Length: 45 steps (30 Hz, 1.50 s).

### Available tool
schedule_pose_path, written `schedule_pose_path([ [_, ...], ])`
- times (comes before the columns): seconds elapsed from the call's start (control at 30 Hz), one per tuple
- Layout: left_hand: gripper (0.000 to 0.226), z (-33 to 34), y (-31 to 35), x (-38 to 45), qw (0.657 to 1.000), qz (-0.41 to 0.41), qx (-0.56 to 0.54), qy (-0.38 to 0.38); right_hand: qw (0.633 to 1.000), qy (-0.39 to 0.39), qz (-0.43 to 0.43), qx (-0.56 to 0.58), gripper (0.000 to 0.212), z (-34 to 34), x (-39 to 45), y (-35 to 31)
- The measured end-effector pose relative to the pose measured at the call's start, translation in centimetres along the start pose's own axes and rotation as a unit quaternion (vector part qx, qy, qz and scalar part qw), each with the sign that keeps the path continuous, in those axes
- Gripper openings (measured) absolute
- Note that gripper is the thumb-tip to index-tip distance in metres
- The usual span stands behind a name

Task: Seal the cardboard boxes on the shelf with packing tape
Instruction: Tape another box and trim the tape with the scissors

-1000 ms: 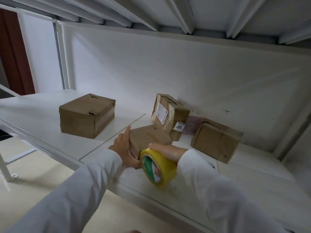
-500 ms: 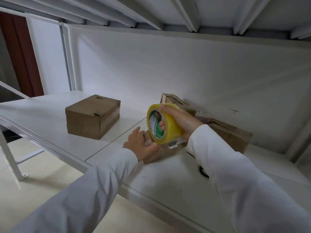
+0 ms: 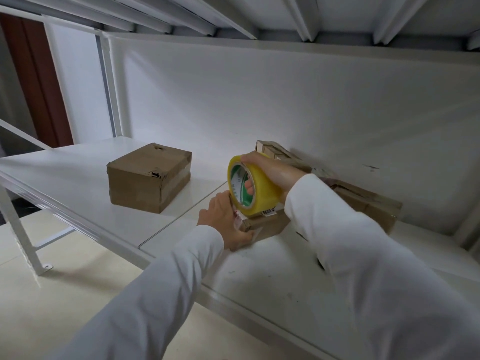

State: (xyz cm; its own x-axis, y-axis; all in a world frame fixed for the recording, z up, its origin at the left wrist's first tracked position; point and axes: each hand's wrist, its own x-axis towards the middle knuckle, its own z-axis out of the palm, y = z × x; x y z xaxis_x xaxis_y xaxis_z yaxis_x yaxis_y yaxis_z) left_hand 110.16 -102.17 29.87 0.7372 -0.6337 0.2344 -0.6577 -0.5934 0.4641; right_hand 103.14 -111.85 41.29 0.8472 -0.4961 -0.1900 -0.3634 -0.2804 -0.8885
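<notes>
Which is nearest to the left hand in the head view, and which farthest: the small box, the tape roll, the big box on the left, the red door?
1. Small box: gripped by the left hand.
2. Tape roll: just above it, held by the right hand.
3. Big box: apart, to the left on the shelf.
4. Red door: far left, behind the shelf.

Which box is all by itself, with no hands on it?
The big box on the left. It sits alone, while the small box is held by the left hand and the others crowd the wall.
</notes>
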Motion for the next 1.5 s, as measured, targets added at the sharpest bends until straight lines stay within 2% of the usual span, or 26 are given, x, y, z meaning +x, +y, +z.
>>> schedule_pose_path([
  [0.1, 0.088, 0.0, -0.3, 0.4, 0.998, -0.042, -0.036, -0.003, 0.999, -0.010, 0.008, -0.044, 0.089, 0.6, -0.1, -0.6],
  [0.23, 0.079, 0.2, -0.9, 0.8, 0.991, -0.076, -0.113, -0.001, 0.999, -0.011, -0.001, -0.046, 0.053, 0.5, 0.1, 0.1],
  [0.3, 0.077, 0.3, -0.8, 1.0, 0.989, -0.078, -0.129, 0.009, 0.999, -0.019, 0.004, -0.042, 0.045, 0.2, -0.3, 0.4],
  [0.43, 0.089, -0.1, -0.7, 1.3, 0.986, -0.090, -0.137, -0.018, 0.999, -0.033, 0.025, -0.033, 0.045, -1.4, -1.6, 0.4],
  [0.57, 0.115, -0.2, -1.0, 1.5, 0.974, -0.126, -0.185, -0.015, 0.968, -0.087, 0.087, -0.219, 0.050, -0.9, -2.5, 3.6],
  [0.6, 0.120, -0.3, -1.1, 1.6, 0.975, -0.131, -0.180, -0.013, 0.960, -0.095, 0.118, -0.236, 0.056, -0.3, -2.5, 4.9],
  [0.67, 0.118, -0.5, -0.9, 1.7, 0.976, -0.137, -0.166, -0.033, 0.957, -0.090, 0.150, -0.229, 0.065, 0.5, -2.5, 6.6],
  [0.77, 0.114, -0.4, -1.3, 1.8, 0.976, -0.139, -0.158, -0.061, 0.958, -0.092, 0.150, -0.226, 0.061, 0.5, -2.1, 6.9],
  [0.87, 0.102, -1.0, -1.4, 2.1, 0.981, -0.121, -0.111, -0.101, 0.960, -0.093, 0.151, -0.215, 0.050, 0.5, -1.9, 6.6],
  [0.97, 0.069, -4.4, 0.7, 2.4, 0.961, -0.120, 0.025, -0.247, 0.959, -0.098, 0.143, -0.222, 0.045, 0.3, -1.6, 6.6],
  [1.0, 0.059, -5.9, 1.5, 2.5, 0.954, -0.114, 0.072, -0.267, 0.960, -0.099, 0.143, -0.218, 0.045, 0.3, -1.4, 6.6],
  [1.07, 0.051, -7.8, 2.6, 3.5, 0.955, -0.097, 0.150, -0.237, 0.963, -0.095, 0.137, -0.211, 0.046, 0.4, -1.2, 6.5],
  [1.13, 0.049, -7.6, 3.4, 4.7, 0.970, -0.072, 0.171, -0.159, 0.964, -0.089, 0.137, -0.208, 0.046, 0.4, -0.9, 6.6],
  [1.2, 0.062, -5.3, 4.2, 5.2, 0.981, -0.042, 0.166, -0.094, 0.966, -0.098, 0.135, -0.197, 0.045, 0.3, -1.0, 6.5],
  [1.27, 0.085, -2.6, 4.5, 5.1, 0.977, -0.053, 0.176, -0.108, 0.966, -0.113, 0.124, -0.197, 0.039, 0.1, -1.3, 6.4],
  [1.33, 0.100, -0.8, 3.8, 5.2, 0.966, -0.078, 0.202, -0.142, 0.961, -0.116, 0.115, -0.223, 0.047, -0.1, -1.4, 6.2],
  [1.5, 0.106, -1.2, 3.5, 5.4, 0.967, -0.084, 0.184, -0.154, 0.963, -0.114, 0.136, -0.202, 0.057, -0.1, -1.2, 6.3],
])
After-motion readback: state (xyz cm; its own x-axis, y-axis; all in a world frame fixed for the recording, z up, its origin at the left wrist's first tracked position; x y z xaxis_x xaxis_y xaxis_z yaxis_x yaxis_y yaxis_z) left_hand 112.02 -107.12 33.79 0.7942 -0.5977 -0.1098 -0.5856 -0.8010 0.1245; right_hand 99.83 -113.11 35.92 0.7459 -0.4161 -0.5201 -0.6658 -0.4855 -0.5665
